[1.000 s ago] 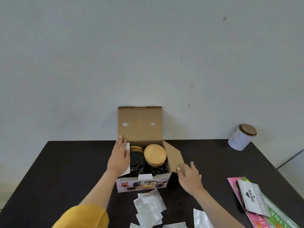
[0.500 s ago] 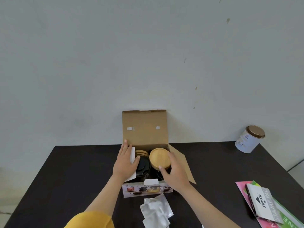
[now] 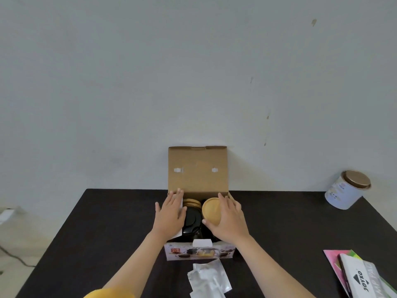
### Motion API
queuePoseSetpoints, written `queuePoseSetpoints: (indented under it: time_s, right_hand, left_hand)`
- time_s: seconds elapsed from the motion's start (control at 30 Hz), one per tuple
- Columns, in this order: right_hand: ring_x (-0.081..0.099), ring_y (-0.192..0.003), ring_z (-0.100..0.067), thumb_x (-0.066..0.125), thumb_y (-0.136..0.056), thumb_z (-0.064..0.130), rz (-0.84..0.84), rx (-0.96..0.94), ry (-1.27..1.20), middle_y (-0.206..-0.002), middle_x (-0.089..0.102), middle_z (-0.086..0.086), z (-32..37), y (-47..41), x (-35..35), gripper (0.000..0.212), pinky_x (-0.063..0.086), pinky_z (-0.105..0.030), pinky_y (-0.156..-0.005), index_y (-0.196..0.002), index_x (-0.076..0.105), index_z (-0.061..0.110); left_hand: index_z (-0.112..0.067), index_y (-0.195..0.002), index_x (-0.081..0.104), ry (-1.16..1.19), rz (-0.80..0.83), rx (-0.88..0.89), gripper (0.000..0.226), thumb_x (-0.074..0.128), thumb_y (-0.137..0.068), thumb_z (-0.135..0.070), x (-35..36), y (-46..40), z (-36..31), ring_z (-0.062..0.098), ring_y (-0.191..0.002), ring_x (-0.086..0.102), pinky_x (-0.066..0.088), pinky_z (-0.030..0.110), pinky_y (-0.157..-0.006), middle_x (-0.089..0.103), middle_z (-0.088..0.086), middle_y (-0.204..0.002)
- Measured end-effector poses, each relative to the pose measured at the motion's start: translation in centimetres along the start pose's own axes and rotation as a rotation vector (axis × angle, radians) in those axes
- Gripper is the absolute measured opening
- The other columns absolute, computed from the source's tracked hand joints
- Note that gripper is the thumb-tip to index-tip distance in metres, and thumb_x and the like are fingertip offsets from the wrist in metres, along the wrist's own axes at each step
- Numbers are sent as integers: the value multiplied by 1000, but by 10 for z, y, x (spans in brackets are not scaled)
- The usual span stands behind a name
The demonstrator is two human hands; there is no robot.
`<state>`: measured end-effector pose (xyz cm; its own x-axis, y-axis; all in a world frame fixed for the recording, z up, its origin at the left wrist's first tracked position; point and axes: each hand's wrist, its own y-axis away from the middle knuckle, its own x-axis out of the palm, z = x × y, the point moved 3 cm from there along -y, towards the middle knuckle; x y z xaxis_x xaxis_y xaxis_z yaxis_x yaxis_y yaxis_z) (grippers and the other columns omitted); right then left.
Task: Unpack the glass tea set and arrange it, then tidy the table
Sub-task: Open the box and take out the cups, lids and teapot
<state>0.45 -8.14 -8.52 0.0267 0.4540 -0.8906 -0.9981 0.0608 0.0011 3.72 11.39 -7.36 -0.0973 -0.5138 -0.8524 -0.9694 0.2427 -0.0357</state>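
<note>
An open cardboard tea set box stands on the black table with its lid flap raised against the wall. Inside I see a round bamboo lid on the right, a stack of bamboo coasters at the back left, and dark glassware in front of them. My left hand lies flat on the box's left edge, fingers spread. My right hand curls around the bamboo lid, thumb on its near side. The glass under the lid is hidden.
Several silver foil packets lie on the table just in front of the box. A white tin with a bronze lid stands at the back right. A stamp pad box on coloured papers sits at the right front edge.
My right hand has moved from the box's right flap onto the bamboo lid and closed around it. My left hand stays on the box's left edge. The view has shifted.
</note>
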Motion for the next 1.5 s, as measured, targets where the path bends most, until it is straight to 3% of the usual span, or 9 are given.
queuePoseSetpoints:
  time_s: [0.17, 0.4, 0.57, 0.7, 0.87, 1.13, 1.23, 1.37, 1.5]
  right_hand:
    - [11, -143, -24, 56, -75, 70, -36, -45, 14, -153, 30, -1, 1, 4, -2, 99, 23, -39, -116, -151, 15, 21]
    - [13, -143, -25, 54, -74, 71, -35, -53, 11, -151, 33, -2, 0, 5, -3, 101, 26, -40, -114, -151, 15, 20]
    - [18, -140, -27, 59, -72, 71, -15, -33, 33, -149, 34, -1, 2, 5, -6, 104, 24, -43, -115, -151, 15, 20]
    - [16, -141, -29, 65, -71, 67, 28, -7, 28, -150, 32, -3, 7, 5, -11, 108, 19, -43, -115, -152, 12, 19]
    - [14, -139, -31, 71, -68, 60, 110, -8, 49, -149, 27, -8, 9, 5, -14, 111, 21, -45, -114, -152, 13, 18]
    - [22, -134, -28, 81, -56, 52, 100, -17, -97, -142, 26, -6, 4, 6, -24, 106, 31, -37, -107, -143, 29, 23]
    - [36, -124, -18, 85, -58, 50, 42, 1, -315, -135, 28, 0, -3, 8, -35, 103, 36, -28, -97, -142, 30, 26]
    - [44, -111, -14, 87, -61, 43, -80, 171, -651, -128, 34, 1, -37, 7, -51, 90, 37, -28, -91, -136, 40, 27]
    - [47, -107, -19, 88, -62, 38, -183, 375, -613, -130, 41, -8, -109, 9, -50, 87, 44, -37, -94, -136, 45, 21]
  left_hand:
    - [-29, -143, 32, -95, 27, 49, 48, 40, -97, -20, -19, 10, -12, 11, -136, 34, -5, 59, -112, 45, -8, -142]
    - [-24, -141, 38, -170, -93, -87, 45, 40, -97, -27, -64, 22, -3, 14, -139, 31, -11, 60, -110, 50, -4, -138]
    - [-18, -138, 35, -249, 102, -240, 52, 30, -96, -49, -53, 26, 4, 22, -137, 36, -8, 63, -109, 52, 2, -136]
    - [-8, -147, 19, -210, 164, -308, 75, 26, -93, -59, -16, 21, -2, 32, -142, 21, -2, 59, -112, 34, 15, -149]
    - [6, -145, 2, -309, 16, -434, 83, 18, -94, -58, 19, 22, -23, 43, -141, 12, 17, 53, -114, 7, 32, -151]
    - [3, -147, 5, -321, -72, -413, 80, 19, -95, -56, 28, 24, -18, 40, -141, 16, 25, 52, -109, 9, 29, -152]
    - [2, -147, 6, -320, -67, -425, 80, 19, -94, -57, 28, 24, -18, 39, -141, 17, 25, 52, -109, 9, 28, -152]
    - [0, -148, 5, -327, -53, -435, 79, 20, -95, -56, 29, 23, -19, 39, -141, 15, 23, 53, -110, 8, 28, -153]
    - [0, -148, 6, -347, -67, -445, 79, 21, -94, -56, 28, 23, -19, 38, -141, 19, 26, 52, -110, 10, 27, -153]
